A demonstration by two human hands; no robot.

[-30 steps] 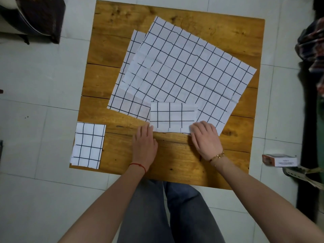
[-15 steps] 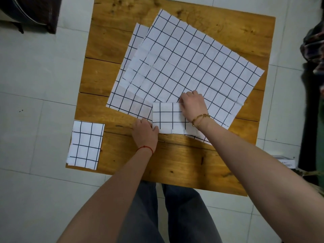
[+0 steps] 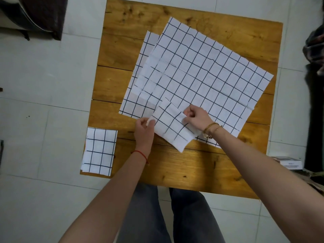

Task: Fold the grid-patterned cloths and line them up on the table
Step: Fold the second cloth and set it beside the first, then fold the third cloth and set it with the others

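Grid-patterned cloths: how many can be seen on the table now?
4. One folded cloth lies at the near left corner; one folded cloth is held in both hands; two unfolded ones overlap at the centre, top and lower. More may be hidden beneath.

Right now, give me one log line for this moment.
left hand: pinches folded cloth | right hand: pinches same cloth | cloth: lifted, tilted | finished cloth: table's left corner | open cloths: waiting

1 folded cloth (image 3: 99, 150) lies on the table's (image 3: 192, 169) near left corner. 2 open cloths (image 3: 201, 72) lie stacked behind it.
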